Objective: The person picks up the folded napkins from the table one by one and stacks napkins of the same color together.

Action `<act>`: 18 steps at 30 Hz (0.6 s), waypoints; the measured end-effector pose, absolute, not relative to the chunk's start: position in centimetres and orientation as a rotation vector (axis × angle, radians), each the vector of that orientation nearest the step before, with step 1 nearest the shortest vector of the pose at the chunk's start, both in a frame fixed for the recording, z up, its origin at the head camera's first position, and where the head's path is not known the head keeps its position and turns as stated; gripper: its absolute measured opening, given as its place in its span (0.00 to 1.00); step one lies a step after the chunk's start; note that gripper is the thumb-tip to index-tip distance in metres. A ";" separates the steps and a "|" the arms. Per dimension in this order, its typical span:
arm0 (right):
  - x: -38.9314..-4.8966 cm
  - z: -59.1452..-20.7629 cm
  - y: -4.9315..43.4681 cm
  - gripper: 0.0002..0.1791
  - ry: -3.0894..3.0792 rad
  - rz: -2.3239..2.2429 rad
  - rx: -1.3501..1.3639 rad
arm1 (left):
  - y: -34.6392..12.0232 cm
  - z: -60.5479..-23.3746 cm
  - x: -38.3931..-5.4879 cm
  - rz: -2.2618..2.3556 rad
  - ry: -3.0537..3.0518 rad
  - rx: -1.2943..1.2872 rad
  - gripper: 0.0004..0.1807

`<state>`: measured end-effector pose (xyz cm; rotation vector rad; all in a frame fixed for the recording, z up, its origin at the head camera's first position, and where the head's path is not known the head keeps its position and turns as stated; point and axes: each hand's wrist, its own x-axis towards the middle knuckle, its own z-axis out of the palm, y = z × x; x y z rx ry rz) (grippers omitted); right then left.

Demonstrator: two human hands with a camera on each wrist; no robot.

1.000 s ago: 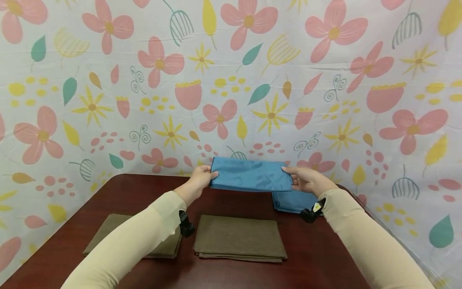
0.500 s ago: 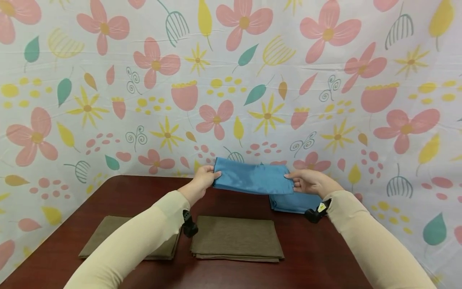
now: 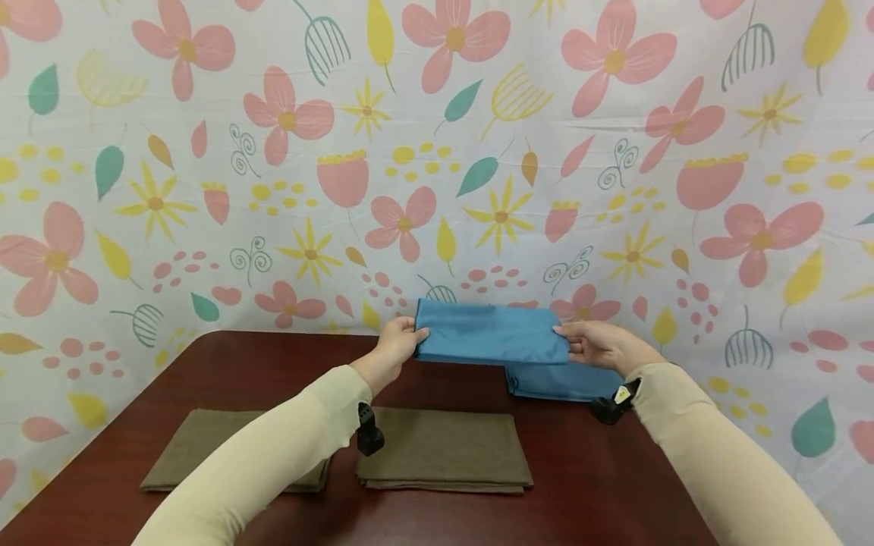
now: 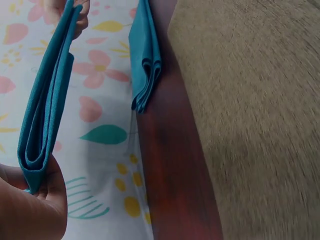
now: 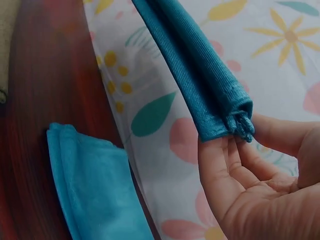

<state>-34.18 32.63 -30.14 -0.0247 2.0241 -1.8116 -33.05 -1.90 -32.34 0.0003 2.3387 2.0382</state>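
Together, left hand and right hand pinch the upper blue cloth above the far counter, partly hiding the lower cloth; a sleeve partly blocks the left brown cloth.

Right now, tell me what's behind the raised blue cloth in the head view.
Flowered backdrop, dark table, and, at lower right, a second folded blue cloth. The raised blue cloth covers part of each.
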 end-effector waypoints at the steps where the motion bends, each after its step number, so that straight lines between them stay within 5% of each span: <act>1: -34.1 -30.1 32.8 0.47 2.017 -1.826 -0.016 | -1.7 -32.4 -33.1 2.044 2.334 0.001 0.17; 18: -35.0 -32.0 38.5 0.45 1.958 -1.925 0.050 | 4.2 -34.0 -34.3 2.088 2.233 0.016 0.21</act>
